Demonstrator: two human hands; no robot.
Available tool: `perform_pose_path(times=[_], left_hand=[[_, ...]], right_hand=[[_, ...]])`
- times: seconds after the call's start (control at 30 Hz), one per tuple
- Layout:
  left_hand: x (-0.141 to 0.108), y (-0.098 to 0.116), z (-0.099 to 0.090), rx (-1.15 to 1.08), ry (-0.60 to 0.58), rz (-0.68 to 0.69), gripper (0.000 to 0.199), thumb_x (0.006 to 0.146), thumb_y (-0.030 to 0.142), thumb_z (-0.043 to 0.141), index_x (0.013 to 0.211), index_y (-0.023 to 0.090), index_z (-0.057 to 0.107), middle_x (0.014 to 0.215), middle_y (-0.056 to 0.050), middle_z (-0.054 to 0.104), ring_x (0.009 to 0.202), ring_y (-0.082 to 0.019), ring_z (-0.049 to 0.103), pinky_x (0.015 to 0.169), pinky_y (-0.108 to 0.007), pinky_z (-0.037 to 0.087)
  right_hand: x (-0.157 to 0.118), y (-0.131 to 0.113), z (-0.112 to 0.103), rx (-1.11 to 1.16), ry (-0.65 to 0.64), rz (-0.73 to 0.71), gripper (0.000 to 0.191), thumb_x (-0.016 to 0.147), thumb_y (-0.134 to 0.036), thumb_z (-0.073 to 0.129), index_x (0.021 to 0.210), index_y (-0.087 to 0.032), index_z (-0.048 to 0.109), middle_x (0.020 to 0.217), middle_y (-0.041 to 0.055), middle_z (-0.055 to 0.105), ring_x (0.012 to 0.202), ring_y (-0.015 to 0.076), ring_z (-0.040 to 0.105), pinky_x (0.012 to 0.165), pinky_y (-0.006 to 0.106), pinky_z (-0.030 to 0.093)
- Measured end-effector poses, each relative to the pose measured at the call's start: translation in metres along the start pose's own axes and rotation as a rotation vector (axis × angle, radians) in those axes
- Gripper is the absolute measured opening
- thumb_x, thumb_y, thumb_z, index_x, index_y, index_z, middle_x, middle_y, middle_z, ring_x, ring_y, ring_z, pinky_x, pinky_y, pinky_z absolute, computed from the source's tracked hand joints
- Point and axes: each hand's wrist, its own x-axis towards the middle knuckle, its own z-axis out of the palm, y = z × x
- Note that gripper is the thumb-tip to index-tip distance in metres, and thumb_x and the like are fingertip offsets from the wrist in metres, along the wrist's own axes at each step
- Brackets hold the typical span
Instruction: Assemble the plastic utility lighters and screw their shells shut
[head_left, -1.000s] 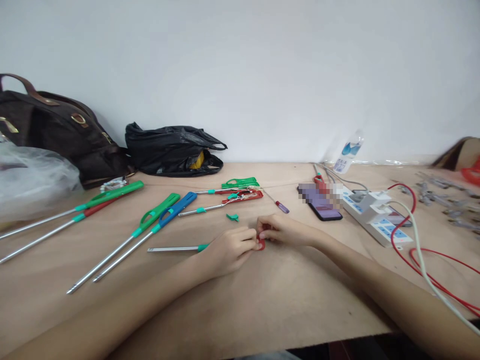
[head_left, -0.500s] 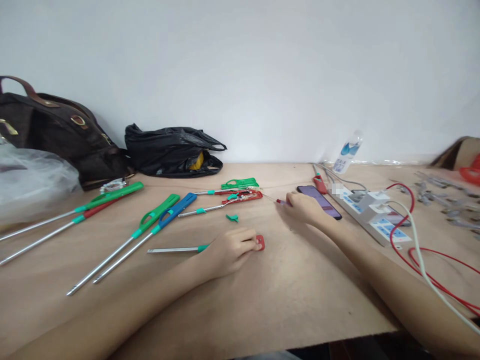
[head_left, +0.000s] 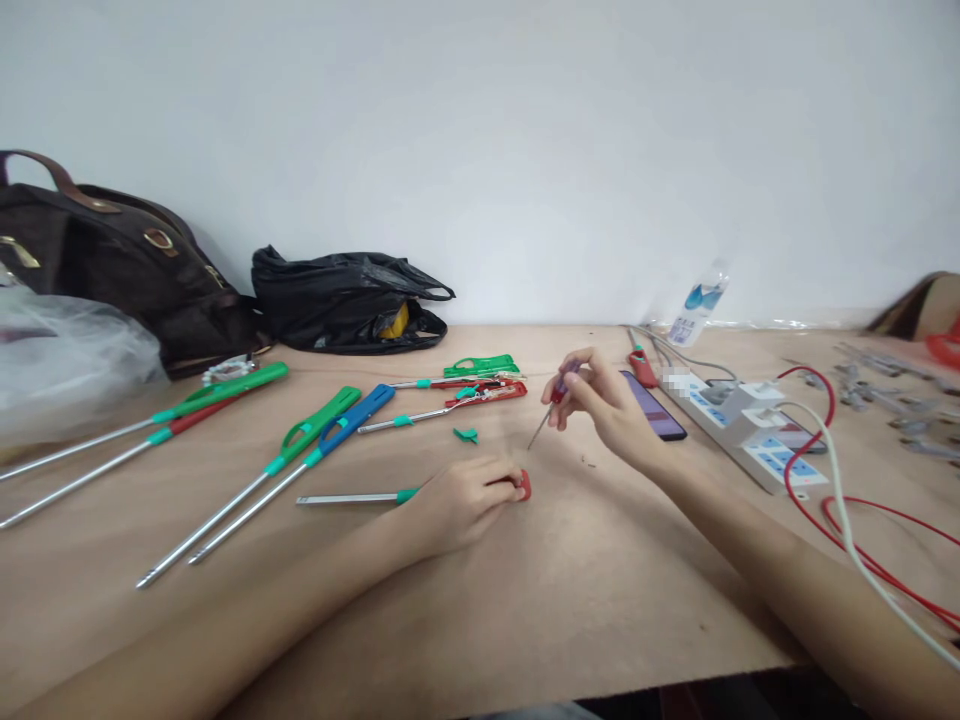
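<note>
The long-tubed lighter [head_left: 349, 499] lies under the left hand [head_left: 465, 500], which grips its red end, presumably for steadiness, while the right hand [head_left: 604, 400], beyond and rightward, pinches the screwdriver [head_left: 557, 394] by its handle, apparently to leave the downward-angled shaft free.

S/driver shaft [head_left: 538, 431] is seen as metal, hndl [head_left: 559, 388] as plastic; blk bag [head_left: 330, 300] as glossy plastic; tabletop [head_left: 600, 600] as matt.

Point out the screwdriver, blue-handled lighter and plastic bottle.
Screwdriver [head_left: 561, 387]: head view, on its handle.
Blue-handled lighter [head_left: 358, 417]: head view, on its blue handle.
Plastic bottle [head_left: 698, 304]: head view, on its label.
</note>
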Motion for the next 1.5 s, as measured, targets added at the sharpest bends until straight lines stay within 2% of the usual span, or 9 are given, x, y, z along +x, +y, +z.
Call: perform_pose_path(times=[0.1,0.3,1.13,1.23,1.3,1.4,1.5], left_hand=[[0.000,0.000,0.000,0.012,-0.011,-0.003,0.023,0.098,0.010,0.039,0.096,0.014,0.062,0.102,-0.009,0.065,0.089,-0.016,0.061,0.078,-0.025,0.048],[0.000,-0.001,0.001,0.047,-0.021,-0.002,0.023,0.098,0.011,0.039,0.096,0.015,0.062,0.102,-0.008,0.065,0.087,-0.016,0.060,0.077,-0.026,0.047],[0.001,0.000,0.001,0.040,-0.019,-0.004,0.025,0.098,0.009,0.038,0.095,0.014,0.062,0.101,-0.007,0.065,0.086,-0.016,0.060,0.076,-0.026,0.047],[0.000,-0.002,0.001,0.048,-0.016,0.004,0.024,0.098,0.010,0.038,0.096,0.014,0.061,0.102,-0.007,0.065,0.087,-0.016,0.060,0.076,-0.026,0.047],[-0.001,-0.002,0.002,0.052,-0.012,0.009,0.024,0.098,0.011,0.038,0.096,0.014,0.061,0.103,-0.008,0.065,0.088,-0.016,0.060,0.077,-0.026,0.047],[-0.001,-0.001,0.001,0.047,-0.015,0.003,0.025,0.098,0.011,0.037,0.097,0.015,0.062,0.103,-0.008,0.065,0.090,-0.017,0.060,0.079,-0.027,0.047],[-0.001,-0.001,0.001,0.037,-0.017,-0.003,0.025,0.098,0.012,0.037,0.098,0.016,0.062,0.102,-0.007,0.065,0.091,-0.017,0.060,0.080,-0.028,0.048]], right_hand=[[-0.009,-0.002,0.013,-0.024,-0.106,-0.029,0.021,0.098,-0.043,0.044,0.101,-0.023,0.038,0.083,-0.0010,0.060,0.060,0.0112,0.061,0.060,0.029,0.052],[-0.016,-0.005,0.019,-0.100,-0.174,-0.043,0.019,0.101,-0.041,0.040,0.101,-0.022,0.039,0.082,-0.0007,0.059,0.061,0.0101,0.059,0.061,0.027,0.050],[-0.014,0.000,0.017,-0.118,-0.183,-0.092,0.009,0.101,-0.029,0.040,0.102,-0.020,0.041,0.081,-0.0002,0.059,0.060,0.0095,0.059,0.059,0.026,0.050],[-0.016,-0.004,0.016,-0.253,-0.201,-0.166,0.014,0.100,-0.025,0.042,0.113,-0.019,0.043,0.083,0.0011,0.060,0.064,0.0102,0.061,0.063,0.026,0.051],[-0.017,-0.006,0.016,-0.395,-0.193,-0.256,0.016,0.099,-0.024,0.045,0.114,-0.019,0.047,0.084,0.0019,0.061,0.067,0.0110,0.060,0.065,0.025,0.050],[-0.016,-0.008,0.016,-0.583,-0.158,-0.390,0.010,0.097,-0.028,0.050,0.096,-0.018,0.053,0.079,0.0022,0.059,0.067,0.0120,0.056,0.062,0.024,0.046],[-0.010,-0.010,0.016,-0.745,-0.138,-0.509,0.022,0.096,-0.035,0.052,0.081,-0.019,0.050,0.075,0.0022,0.054,0.064,0.0126,0.049,0.059,0.024,0.041]])
